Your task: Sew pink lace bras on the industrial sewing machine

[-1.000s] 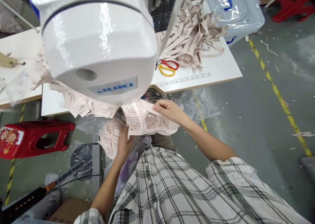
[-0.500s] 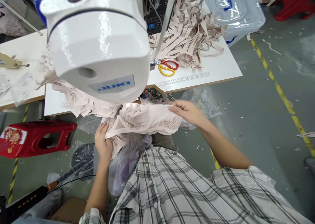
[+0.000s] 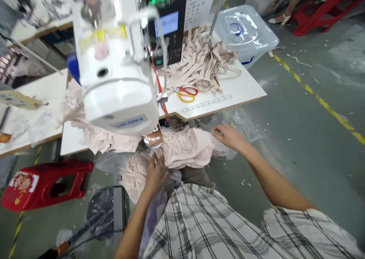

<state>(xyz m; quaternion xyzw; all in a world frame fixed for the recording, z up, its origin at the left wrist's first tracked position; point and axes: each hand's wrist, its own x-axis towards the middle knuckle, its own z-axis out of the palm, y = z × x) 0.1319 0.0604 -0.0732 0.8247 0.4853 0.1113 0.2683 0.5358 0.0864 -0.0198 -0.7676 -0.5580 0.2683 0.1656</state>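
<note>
A seated worker in a plaid shirt handles a pale lace garment [image 3: 185, 149] bunched just below the head of a white sewing machine [image 3: 116, 84]. The left hand [image 3: 155, 173] lies flat on the lace at its near edge, fingers spread and pressing rather than pinching; the right hand [image 3: 229, 136] sits at the garment's right end beside a clear plastic bag [image 3: 239, 124] — whether its fingers close on cloth or plastic cannot be told through the blur. On the table [image 3: 245, 90] behind lie beige straps [image 3: 199, 63] and scissors [image 3: 185, 93]. The piece appears to be in the gathering-and-positioning stage; feeding it under the needle would call for a flattened, aligned edge.
</note>
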